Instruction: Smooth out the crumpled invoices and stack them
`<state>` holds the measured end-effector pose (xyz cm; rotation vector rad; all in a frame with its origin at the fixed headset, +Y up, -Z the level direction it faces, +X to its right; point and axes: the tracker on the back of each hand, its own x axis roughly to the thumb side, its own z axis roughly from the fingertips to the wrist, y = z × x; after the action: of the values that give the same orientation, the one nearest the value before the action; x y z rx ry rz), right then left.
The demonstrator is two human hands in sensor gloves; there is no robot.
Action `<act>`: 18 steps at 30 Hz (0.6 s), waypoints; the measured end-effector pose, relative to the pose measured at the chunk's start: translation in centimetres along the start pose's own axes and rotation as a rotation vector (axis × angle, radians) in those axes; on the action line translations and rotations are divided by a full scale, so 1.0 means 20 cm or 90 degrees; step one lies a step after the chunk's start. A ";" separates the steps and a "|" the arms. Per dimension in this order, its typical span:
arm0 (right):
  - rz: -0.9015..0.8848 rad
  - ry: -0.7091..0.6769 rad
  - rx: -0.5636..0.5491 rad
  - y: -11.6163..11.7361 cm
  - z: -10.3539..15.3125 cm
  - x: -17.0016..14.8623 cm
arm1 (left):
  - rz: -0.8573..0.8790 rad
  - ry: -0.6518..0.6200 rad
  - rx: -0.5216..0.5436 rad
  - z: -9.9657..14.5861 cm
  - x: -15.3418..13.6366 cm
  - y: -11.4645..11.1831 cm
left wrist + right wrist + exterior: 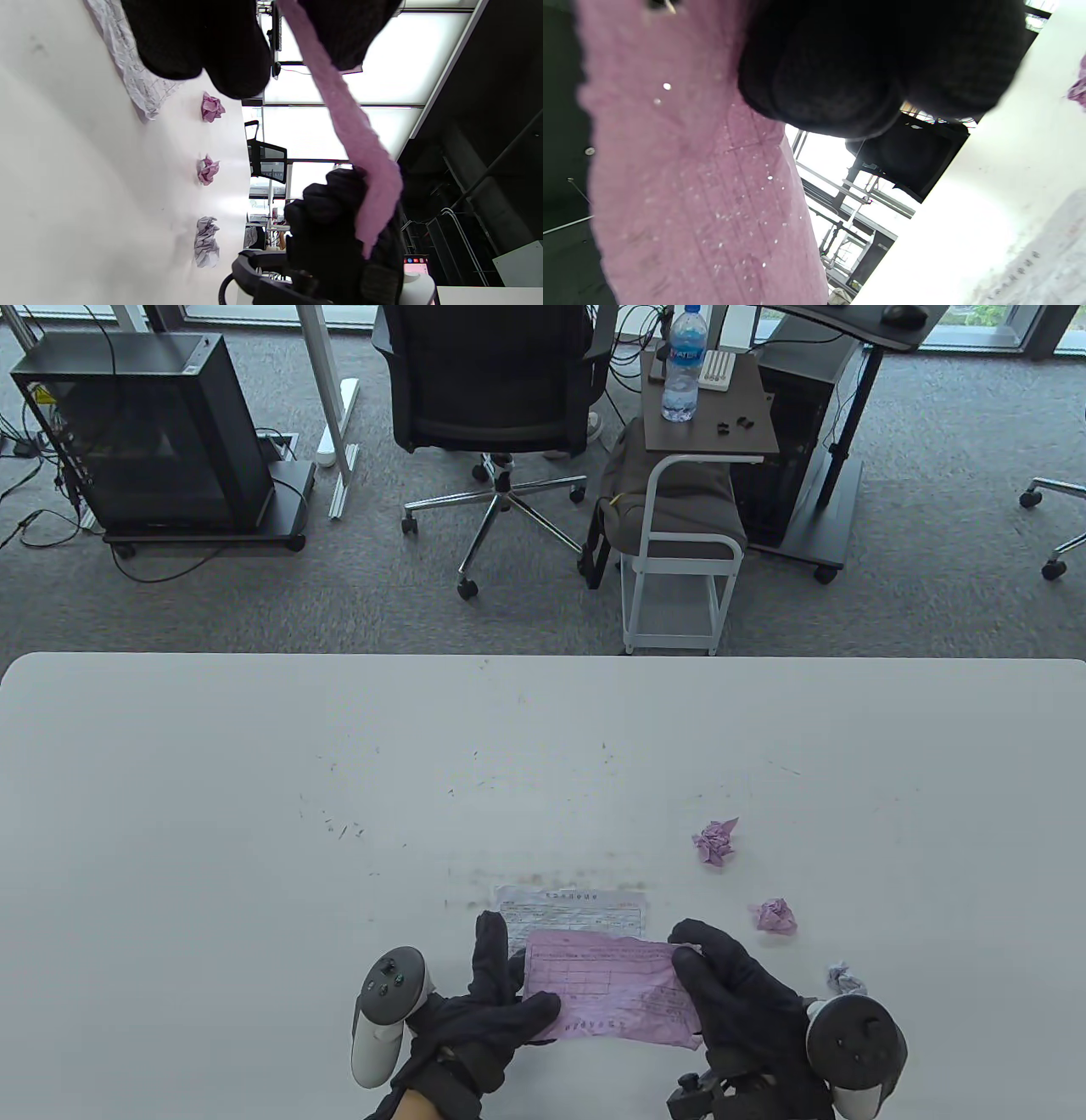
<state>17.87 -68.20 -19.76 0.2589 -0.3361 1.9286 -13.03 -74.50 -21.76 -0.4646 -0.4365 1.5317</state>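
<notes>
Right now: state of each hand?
Left hand: grips the left edge of the pink invoice, held above the table.
Right hand: grips the same invoice's right edge.

Overhead camera faces the table (pixel 254 780); both close, tilted wrist cameras share it.

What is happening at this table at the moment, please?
A person in black sensor gloves is flattening crumpled invoices. The left hand and the right hand each grip one end of a pink invoice and hold it stretched above the table. A white invoice, already flattened, lies just beyond it. Three crumpled balls wait on the person's right: two pink ones and a greyish one.
</notes>
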 end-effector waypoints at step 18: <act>0.183 0.064 0.123 0.07 -0.03 -0.05 | -0.499 -0.024 0.090 0.02 0.19 -0.06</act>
<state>16.97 -69.25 -20.82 0.2497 -0.1237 2.2525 -12.28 -70.68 -20.96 -0.1190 -0.4631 0.8026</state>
